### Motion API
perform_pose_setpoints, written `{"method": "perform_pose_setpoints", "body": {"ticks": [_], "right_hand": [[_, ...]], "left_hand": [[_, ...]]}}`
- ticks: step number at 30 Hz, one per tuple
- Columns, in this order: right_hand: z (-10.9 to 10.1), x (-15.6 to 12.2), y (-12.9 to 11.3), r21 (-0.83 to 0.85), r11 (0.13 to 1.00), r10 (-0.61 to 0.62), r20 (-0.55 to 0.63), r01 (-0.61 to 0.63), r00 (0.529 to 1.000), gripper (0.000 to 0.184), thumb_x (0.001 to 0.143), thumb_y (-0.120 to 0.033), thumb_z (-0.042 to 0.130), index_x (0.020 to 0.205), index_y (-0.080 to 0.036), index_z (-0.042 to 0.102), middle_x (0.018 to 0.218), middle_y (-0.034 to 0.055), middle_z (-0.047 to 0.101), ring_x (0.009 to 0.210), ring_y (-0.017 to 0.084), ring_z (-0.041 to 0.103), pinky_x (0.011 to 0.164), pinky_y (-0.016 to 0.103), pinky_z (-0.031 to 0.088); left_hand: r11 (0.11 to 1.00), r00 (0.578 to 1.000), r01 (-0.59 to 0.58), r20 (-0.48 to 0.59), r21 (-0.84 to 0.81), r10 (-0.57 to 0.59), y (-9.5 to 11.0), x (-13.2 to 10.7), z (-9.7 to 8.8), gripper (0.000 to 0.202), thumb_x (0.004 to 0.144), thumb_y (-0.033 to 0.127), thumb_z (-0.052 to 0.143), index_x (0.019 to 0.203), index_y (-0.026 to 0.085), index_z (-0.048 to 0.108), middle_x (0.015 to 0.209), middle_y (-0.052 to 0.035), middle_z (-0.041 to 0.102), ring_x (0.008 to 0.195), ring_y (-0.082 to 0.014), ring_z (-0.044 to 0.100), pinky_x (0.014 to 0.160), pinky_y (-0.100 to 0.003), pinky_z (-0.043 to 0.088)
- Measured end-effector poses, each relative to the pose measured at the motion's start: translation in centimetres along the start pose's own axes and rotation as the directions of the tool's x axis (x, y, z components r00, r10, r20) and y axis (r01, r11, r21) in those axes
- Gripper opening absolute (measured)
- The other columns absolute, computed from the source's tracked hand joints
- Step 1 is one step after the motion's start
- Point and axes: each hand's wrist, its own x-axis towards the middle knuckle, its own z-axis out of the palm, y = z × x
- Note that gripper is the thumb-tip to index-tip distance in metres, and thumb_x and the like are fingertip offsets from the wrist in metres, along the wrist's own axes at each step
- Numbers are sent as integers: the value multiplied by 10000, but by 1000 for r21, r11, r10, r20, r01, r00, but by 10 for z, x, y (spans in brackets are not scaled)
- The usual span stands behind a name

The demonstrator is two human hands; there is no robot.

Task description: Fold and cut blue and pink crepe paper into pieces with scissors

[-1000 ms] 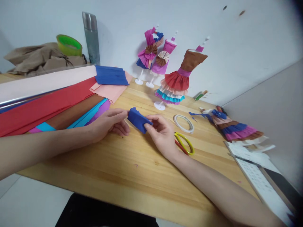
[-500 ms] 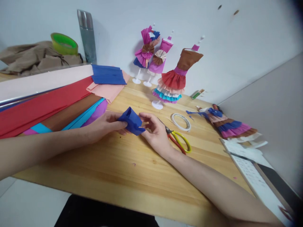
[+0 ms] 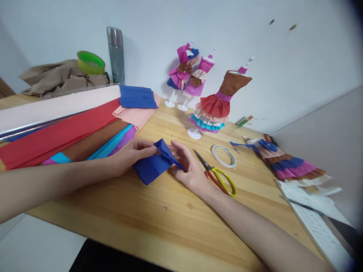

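Observation:
A partly folded piece of blue crepe paper (image 3: 153, 166) is held between my two hands above the wooden table. My left hand (image 3: 127, 155) pinches its upper left edge between thumb and fingers. At its right corner, my right hand (image 3: 188, 166) grips the paper, with the fingers curled and partly hidden. Scissors (image 3: 217, 173) with one yellow and one red handle lie just right of my right hand, blades pointing away. A roll of white tape (image 3: 224, 156) rests flat behind the scissors.
Strips of coloured crepe paper (image 3: 65, 141) spread over the left side. Three small dress forms, one in a tiered dress (image 3: 217, 102), stand along the wall. A clothed doll (image 3: 286, 155) lies at right beside a keyboard (image 3: 314, 223). A bottle (image 3: 115, 56) stands at back left.
The blue paper has opened out from a compact fold into a wider, lower-hanging sheet. Both hands still hold it. The whole view has shifted slightly.

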Motion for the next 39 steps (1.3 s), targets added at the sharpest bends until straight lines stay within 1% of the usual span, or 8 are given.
{"method": "perform_pose_setpoints", "body": {"ticks": [2,4,7,9,13,18,33,39], "right_hand": [[0,0,-2,-29,1000,13,5,-13,1000,661,717,-165,731,1336,-279,530,1306,107,636,1104,230,647,801,330,557],[-1,1,-2,-33,999,41,-37,-42,998,552,737,-244,766,1262,-271,595,1229,87,679,1076,231,659,799,329,556],[-4,5,1,11,996,90,-124,-90,988,231,781,-388,749,941,-230,696,912,31,735,834,199,673,744,325,545],[-5,6,6,59,990,135,-170,-127,976,247,792,-450,731,775,-210,673,722,1,687,656,163,614,651,301,515],[-8,5,12,147,974,199,-212,-170,957,340,767,-478,754,651,-193,611,551,-32,585,502,113,512,519,243,424],[-10,5,15,274,934,290,-207,-229,935,323,730,-470,798,733,-185,645,547,-33,616,444,91,523,449,206,407],[-17,1,11,283,920,317,-131,-271,939,405,800,-569,731,703,-186,641,516,-16,626,415,105,543,432,219,429],[-17,1,13,337,899,365,-221,-280,904,366,783,-525,769,735,-185,641,495,-41,595,410,89,524,431,201,416]], "left_hand": [[997,1000,-30,-5,72,31,0,1,-1,236,682,376,782,800,173,758,754,-33,738,662,-154,623,624,-259,463],[982,997,-73,-7,173,75,-1,2,-2,200,665,302,768,831,191,765,826,-27,759,738,-171,650,684,-277,488],[938,991,-133,26,321,132,-3,4,-5,225,672,241,726,890,217,775,937,-26,774,875,-201,677,798,-317,514],[926,987,-159,49,341,152,-4,5,-6,300,690,235,714,984,230,767,1035,-34,767,973,-220,676,858,-339,519],[957,989,-131,-38,260,146,-3,7,-9,518,689,267,766,1199,232,686,1059,-48,739,994,-227,670,800,-321,539],[995,970,-22,-241,99,46,3,12,-16,461,655,329,839,1076,196,705,865,-8,691,734,-152,643,631,-257,515],[980,948,94,-284,-175,-142,12,15,-17,384,587,360,895,870,181,708,765,-8,724,613,-141,643,566,-252,539],[939,954,106,-233,-327,-189,15,15,-19,554,634,474,868,1064,190,665,755,3,683,623,-135,636,567,-245,534]]}}
